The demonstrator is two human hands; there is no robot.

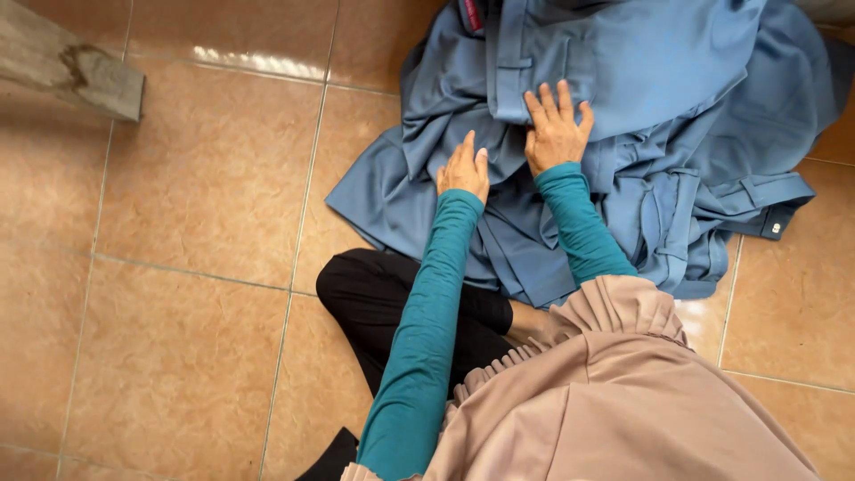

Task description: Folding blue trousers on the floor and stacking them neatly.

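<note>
Nearest to us hung our beige pleated garment [614,392], filling the near right corner, with our teal sleeves [427,312] running out from under it and our black-trousered knee [374,294] folded on the floor just to its left. Beyond the knee lay a heap of blue-grey clothing [641,116], crumpled on the tan tiled floor [196,223] and spreading from the middle of the scene to the far right. Our right hand [556,132] lay flat on top of that heap, fingers spread and palm down, pressing the cloth rather than clutching it. Our left hand [464,167] sat just beside it, to its left and a little nearer, turned on its edge with the fingers held together against a fold; we could not tell whether any cloth was pinched between them. At the heap's right edge a dark cuff with a small pale button [777,228] stuck out onto the tile. Well apart, in the far left corner, a weathered wooden plank [71,71] jutted into view above the floor.
</note>
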